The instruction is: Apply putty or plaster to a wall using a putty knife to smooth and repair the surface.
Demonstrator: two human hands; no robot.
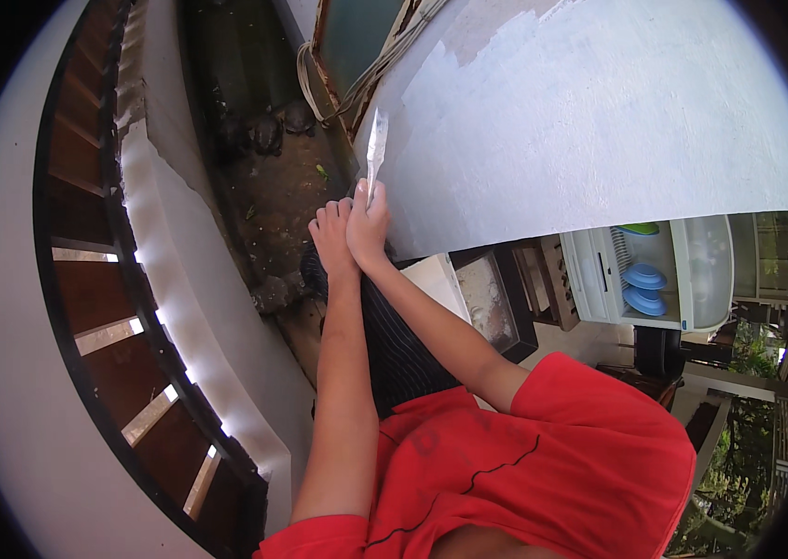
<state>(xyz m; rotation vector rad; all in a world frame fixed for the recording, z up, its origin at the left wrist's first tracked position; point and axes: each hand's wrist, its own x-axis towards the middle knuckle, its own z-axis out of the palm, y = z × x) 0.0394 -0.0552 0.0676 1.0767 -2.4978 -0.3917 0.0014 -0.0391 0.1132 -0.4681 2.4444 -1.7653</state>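
My right hand [370, 226] is closed around the handle of a narrow, flat-bladed tool, like a putty knife [377, 142], smeared with white. Its blade points away from me, close to the edge of a pale bluish-white wall [599, 121]. Beside it, touching my right hand, my left hand [331, 233] rests over my knee in dark striped trousers [394, 345]. The left fingers are bent a little and slightly apart, with nothing seen in them. Near its upper edge the wall has a patchy, greyer area.
Left of my hands is a dark, wet pit [263, 196] with several turtle-like shapes [266, 135], bordered by a low white ledge [170, 205]. Looped cables [356, 98] hang by a rusty frame. At right stands a white dish cabinet [599, 270] with blue bowls [644, 277].
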